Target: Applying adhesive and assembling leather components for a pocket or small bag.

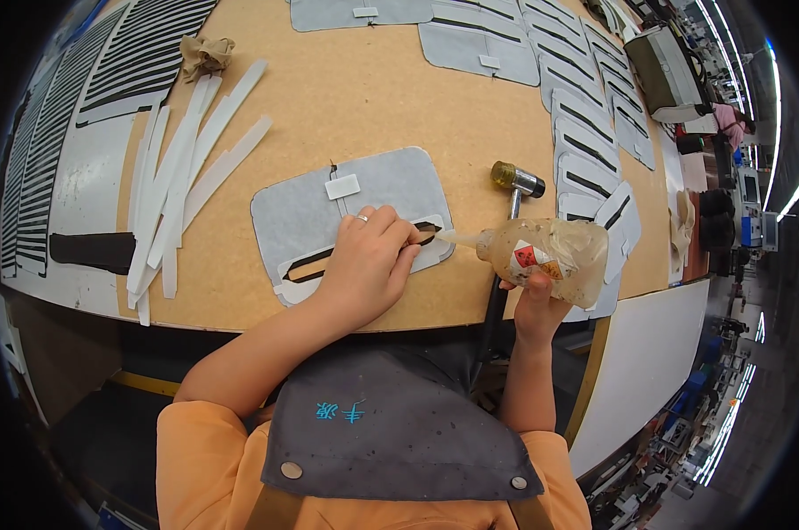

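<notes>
Several left fingers (386,221) curl, perhaps touching edging (309,259); right fingers (538,290) clasp a bottle (576,252).

a tan table (355,102) bears grey panels (395,184) and white strips (180,178).

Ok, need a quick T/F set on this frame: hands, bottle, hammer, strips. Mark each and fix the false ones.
1. The right hand holds the bottle. True.
2. The bottle stands upright. False: it is tipped on its side, its nozzle pointing left.
3. The left hand is over the panel, left of the hammer. True.
4. The hammer is in the left hand. False: it lies on the table, partly hidden by the bottle.
5. White strips lie left of the panel. True.
6. The white strips all lie parallel. False: they fan out, some crossing.
</notes>
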`<state>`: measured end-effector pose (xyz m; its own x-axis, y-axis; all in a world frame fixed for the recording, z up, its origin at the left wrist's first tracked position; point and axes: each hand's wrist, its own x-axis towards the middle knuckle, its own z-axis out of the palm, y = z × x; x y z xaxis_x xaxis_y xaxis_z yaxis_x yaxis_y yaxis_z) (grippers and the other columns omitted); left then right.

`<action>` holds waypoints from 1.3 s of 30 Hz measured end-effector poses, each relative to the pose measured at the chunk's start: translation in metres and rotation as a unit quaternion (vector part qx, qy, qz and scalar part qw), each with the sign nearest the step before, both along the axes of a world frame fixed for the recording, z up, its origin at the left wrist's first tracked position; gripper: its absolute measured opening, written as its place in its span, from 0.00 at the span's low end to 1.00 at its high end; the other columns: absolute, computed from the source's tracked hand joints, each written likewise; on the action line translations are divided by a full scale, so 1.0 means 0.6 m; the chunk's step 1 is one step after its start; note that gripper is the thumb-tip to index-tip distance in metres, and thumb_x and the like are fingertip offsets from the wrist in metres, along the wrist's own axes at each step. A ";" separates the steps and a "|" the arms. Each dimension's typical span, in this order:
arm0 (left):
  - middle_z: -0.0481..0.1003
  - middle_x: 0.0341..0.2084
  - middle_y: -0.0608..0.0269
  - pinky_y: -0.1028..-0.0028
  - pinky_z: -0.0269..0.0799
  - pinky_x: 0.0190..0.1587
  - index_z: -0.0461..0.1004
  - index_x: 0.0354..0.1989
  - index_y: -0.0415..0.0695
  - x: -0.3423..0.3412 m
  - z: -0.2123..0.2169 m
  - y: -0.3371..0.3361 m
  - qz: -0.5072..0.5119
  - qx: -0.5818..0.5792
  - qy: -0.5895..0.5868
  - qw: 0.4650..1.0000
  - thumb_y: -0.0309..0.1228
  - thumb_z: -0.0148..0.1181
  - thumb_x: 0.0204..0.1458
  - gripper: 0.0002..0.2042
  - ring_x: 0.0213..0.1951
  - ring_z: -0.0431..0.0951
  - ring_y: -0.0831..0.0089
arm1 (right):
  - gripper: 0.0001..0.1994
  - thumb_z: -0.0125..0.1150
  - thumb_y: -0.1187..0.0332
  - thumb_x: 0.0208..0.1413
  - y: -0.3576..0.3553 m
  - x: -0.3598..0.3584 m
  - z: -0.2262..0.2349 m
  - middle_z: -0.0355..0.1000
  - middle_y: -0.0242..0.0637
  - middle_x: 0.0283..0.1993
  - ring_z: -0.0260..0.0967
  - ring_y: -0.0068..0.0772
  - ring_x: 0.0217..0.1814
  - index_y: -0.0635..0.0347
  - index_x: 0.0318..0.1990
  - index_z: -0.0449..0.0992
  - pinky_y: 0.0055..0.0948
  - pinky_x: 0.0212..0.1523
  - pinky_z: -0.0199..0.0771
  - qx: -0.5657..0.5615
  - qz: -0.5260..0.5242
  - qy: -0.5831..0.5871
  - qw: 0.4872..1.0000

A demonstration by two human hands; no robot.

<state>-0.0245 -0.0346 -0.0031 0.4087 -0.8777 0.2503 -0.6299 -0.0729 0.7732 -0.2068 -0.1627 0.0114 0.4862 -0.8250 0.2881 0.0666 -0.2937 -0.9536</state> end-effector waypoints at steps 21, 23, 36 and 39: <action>0.67 0.28 0.62 0.65 0.58 0.40 0.71 0.31 0.43 -0.001 -0.003 0.000 0.005 -0.008 -0.006 1.000 0.24 0.59 0.50 0.03 0.35 0.67 0.63 | 0.30 0.69 0.58 0.51 -0.052 0.045 0.033 0.71 0.38 0.47 0.73 0.30 0.43 0.65 0.56 0.64 0.30 0.35 0.77 0.068 0.062 0.019 0.996; 0.67 0.28 0.61 0.65 0.59 0.40 0.71 0.31 0.43 -0.002 -0.002 0.000 0.004 -0.006 -0.004 1.000 0.24 0.59 0.50 0.03 0.35 0.67 0.63 | 0.29 0.70 0.64 0.51 -0.051 0.041 0.030 0.71 0.38 0.49 0.71 0.29 0.48 0.65 0.57 0.64 0.31 0.46 0.76 0.077 0.073 0.020 0.994; 0.67 0.29 0.61 0.65 0.59 0.40 0.71 0.31 0.43 -0.001 -0.003 -0.001 0.003 -0.008 -0.010 1.000 0.24 0.59 0.50 0.03 0.36 0.67 0.62 | 0.37 0.77 0.69 0.42 -0.039 0.043 0.037 0.68 0.38 0.54 0.68 0.32 0.55 0.62 0.59 0.62 0.33 0.54 0.73 -0.055 0.144 0.055 0.987; 0.67 0.29 0.61 0.65 0.59 0.40 0.71 0.31 0.43 -0.001 -0.005 -0.001 0.004 -0.009 -0.012 1.000 0.24 0.59 0.50 0.03 0.36 0.67 0.62 | 0.37 0.77 0.69 0.41 -0.035 0.048 0.039 0.68 0.38 0.55 0.68 0.32 0.56 0.63 0.59 0.62 0.33 0.54 0.73 -0.011 0.136 0.024 0.990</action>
